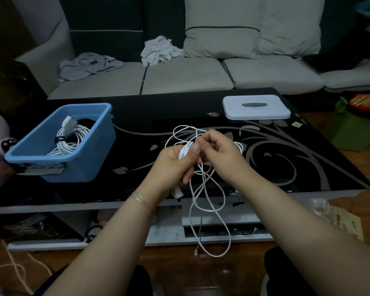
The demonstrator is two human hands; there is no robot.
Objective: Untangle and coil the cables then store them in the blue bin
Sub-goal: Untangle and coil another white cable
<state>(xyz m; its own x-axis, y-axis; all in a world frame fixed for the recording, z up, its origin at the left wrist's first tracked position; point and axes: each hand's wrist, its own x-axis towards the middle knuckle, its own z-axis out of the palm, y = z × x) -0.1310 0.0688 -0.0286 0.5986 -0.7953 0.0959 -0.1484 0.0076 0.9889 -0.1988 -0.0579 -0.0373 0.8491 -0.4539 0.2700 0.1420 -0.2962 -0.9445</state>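
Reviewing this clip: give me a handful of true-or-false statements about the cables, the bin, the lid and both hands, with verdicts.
1. Both hands grip the thin white cable. True: the left hand and right hand hold it together above the black glass table.
2. The blue plastic bin holds nothing. False: a coiled white cable with a plug lies inside.
3. The white rectangular lid sits on the bin. False: it lies apart, on the table's far right.
4. Loose loops of the held cable hang below the table edge. True.
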